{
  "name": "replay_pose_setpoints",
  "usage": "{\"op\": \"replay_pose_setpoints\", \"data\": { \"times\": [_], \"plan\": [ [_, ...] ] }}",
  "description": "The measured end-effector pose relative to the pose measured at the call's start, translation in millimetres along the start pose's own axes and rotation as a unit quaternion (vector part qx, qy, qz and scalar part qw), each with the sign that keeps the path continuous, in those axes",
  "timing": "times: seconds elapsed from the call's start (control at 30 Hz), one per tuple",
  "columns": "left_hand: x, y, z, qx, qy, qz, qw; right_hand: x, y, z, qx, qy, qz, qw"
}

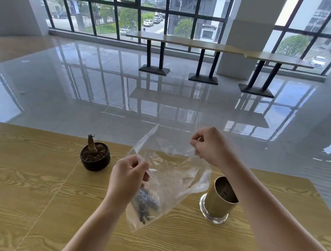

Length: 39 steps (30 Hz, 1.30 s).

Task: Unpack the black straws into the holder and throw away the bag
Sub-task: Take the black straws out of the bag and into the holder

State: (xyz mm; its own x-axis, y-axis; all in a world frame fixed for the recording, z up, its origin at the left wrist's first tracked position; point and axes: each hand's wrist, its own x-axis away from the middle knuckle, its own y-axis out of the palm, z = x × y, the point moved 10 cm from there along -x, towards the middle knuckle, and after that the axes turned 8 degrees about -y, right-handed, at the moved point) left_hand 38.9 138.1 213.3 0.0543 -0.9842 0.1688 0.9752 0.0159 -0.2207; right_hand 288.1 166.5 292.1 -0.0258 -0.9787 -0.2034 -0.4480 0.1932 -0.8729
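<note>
A clear plastic bag hangs above the wooden table, held up by both hands. My left hand pinches the bag's near left edge. My right hand pinches its far right edge, pulling the mouth apart. A bundle of black straws lies at the bottom of the bag, partly hidden behind my left wrist. The holder, a gold metal cylinder on a clear glass base, stands upright and empty to the right of the bag, under my right forearm.
A small black pot with a bare plant stub stands on the table left of the bag. Beyond the table's far edge lies glossy tiled floor, with long counter tables along the windows.
</note>
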Motion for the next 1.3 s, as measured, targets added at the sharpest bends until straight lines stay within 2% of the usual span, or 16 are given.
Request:
{"op": "replay_pose_setpoints", "data": {
  "times": [0.1, 0.17, 0.27, 0.4, 0.5, 0.63, 0.77, 0.83, 1.0, 1.07, 1.2, 1.3],
  "plan": [
    [-5, -24, -13, 0.044, -0.001, 0.028, 0.999, -4, -16, 0, 0.061, -0.011, 0.063, 0.996],
    [-6, -32, -25, 0.086, -0.011, 0.021, 0.996, -6, -22, -3, 0.043, -0.012, 0.082, 0.996],
    [-4, -30, -39, 0.153, -0.020, -0.011, 0.988, -9, -18, -23, 0.002, -0.042, 0.076, 0.996],
    [2, -31, -68, 0.257, -0.040, -0.012, 0.965, -12, -14, -50, -0.032, -0.065, 0.043, 0.996],
    [1, -23, -110, 0.320, -0.097, 0.003, 0.943, -13, -14, -70, -0.024, -0.078, 0.023, 0.996],
    [-5, 9, -172, 0.314, -0.220, 0.014, 0.923, -11, -21, -89, -0.036, -0.091, 0.022, 0.995],
    [-9, 48, -210, 0.290, -0.308, -0.027, 0.906, -7, -43, -93, -0.105, -0.098, 0.026, 0.989],
    [-15, 62, -215, 0.296, -0.321, -0.052, 0.898, -3, -57, -93, -0.141, -0.108, 0.027, 0.984],
    [-39, 78, -191, 0.315, -0.293, -0.114, 0.896, -2, -90, -80, -0.287, -0.106, 0.000, 0.952],
    [-44, 84, -185, 0.355, -0.305, -0.144, 0.872, -6, -95, -73, -0.346, -0.094, -0.016, 0.933],
    [-32, 111, -172, 0.479, -0.343, -0.197, 0.784, -15, -92, -54, -0.430, -0.056, -0.008, 0.901],
    [-21, 121, -180, 0.529, -0.376, -0.172, 0.741, -15, -82, -33, -0.464, -0.023, 0.011, 0.885]
  ]
}}
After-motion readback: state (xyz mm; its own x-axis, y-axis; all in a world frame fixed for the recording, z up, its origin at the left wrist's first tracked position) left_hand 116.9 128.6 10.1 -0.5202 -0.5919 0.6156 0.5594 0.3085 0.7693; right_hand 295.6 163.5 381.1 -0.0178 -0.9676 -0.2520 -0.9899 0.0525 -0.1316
